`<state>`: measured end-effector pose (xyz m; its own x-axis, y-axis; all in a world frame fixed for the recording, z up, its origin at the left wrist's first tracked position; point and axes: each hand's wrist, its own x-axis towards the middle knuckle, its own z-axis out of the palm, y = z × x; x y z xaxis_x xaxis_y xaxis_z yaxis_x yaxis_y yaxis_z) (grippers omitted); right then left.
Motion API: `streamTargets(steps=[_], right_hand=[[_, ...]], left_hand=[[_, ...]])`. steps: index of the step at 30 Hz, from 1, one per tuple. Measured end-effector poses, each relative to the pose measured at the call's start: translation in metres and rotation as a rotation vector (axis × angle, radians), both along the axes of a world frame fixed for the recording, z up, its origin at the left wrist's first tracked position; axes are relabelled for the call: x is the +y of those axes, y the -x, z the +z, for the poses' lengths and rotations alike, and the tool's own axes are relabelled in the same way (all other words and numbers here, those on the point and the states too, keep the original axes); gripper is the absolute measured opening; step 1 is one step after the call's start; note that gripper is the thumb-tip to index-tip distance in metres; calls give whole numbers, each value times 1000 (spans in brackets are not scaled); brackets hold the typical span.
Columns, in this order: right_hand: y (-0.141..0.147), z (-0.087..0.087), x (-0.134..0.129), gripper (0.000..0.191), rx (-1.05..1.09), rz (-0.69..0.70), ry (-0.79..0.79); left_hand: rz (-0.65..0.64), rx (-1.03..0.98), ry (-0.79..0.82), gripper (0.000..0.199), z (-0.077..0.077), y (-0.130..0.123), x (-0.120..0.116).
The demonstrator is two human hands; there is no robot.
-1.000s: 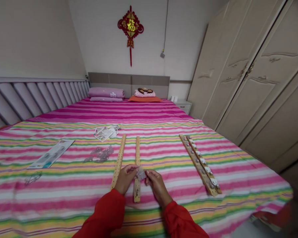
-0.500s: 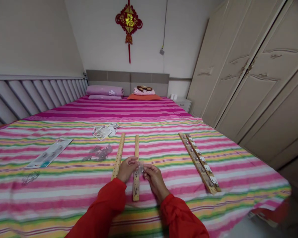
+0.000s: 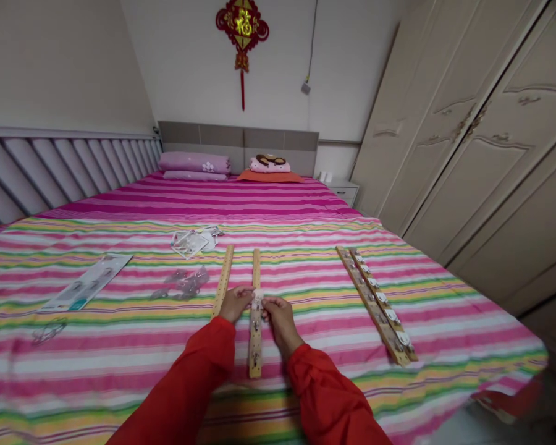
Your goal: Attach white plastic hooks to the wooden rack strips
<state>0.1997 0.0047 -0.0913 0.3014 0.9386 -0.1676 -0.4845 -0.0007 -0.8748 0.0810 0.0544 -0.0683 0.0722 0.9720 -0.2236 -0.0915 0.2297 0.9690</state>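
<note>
My left hand [image 3: 236, 303] and my right hand [image 3: 280, 320] meet over the middle wooden strip [image 3: 255, 343], which has rows of small holes. Between their pinched fingertips is a small clear plastic packet [image 3: 258, 298]; what is inside is too small to make out. Nearer to me, small shiny metal pieces [image 3: 255, 357] sit on the same strip. A second holed wooden strip [image 3: 223, 278] lies just left of it, partly behind my left hand.
Left of the strips lie several small clear packets [image 3: 188, 283], a pile of cards [image 3: 194, 241], a long flat package [image 3: 89, 281] and a thin wire-like loop [image 3: 49, 331]. To the right, two wooden strips [image 3: 375, 309] bear small pieces, one with white discs. All rest on a striped bedsheet [image 3: 143, 352].
The small packet has shifted from the right side onto the middle of the strip. My right hand has moved slightly left and up with it. The camera view has tilted a little.
</note>
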Motion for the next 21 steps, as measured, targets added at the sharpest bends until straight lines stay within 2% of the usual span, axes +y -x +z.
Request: streamTargets(steps=[21], right_hand=[[5, -10, 8, 9, -86, -16, 44]], left_hand=[[49, 45, -14, 20, -18, -4, 5]])
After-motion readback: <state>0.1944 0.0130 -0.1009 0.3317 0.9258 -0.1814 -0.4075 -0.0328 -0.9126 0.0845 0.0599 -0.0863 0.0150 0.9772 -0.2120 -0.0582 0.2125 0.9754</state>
